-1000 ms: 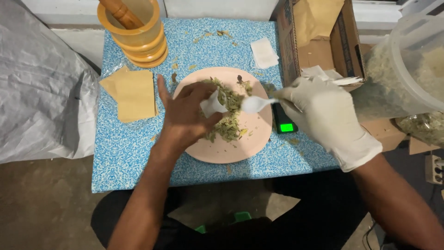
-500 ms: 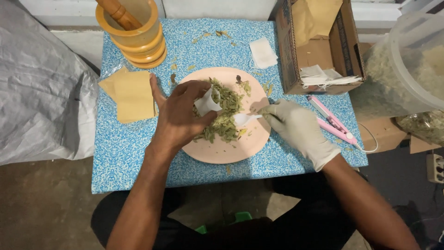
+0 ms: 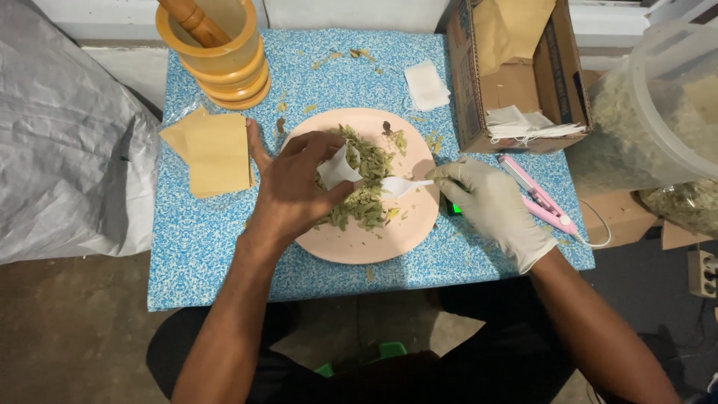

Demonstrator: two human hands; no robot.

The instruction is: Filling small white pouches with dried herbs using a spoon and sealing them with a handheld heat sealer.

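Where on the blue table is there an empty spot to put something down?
The blue table shows bare cloth along its near edge, in front of the pink plate and left of the left hand, below the tan paper sheets. Another patch lies between the wooden mortar and the cardboard box, with only crumbs. Around the right hand it's crowded.

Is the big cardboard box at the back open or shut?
Open. The cardboard box has its top flaps spread apart, so brown paper and white folded pieces show inside it.
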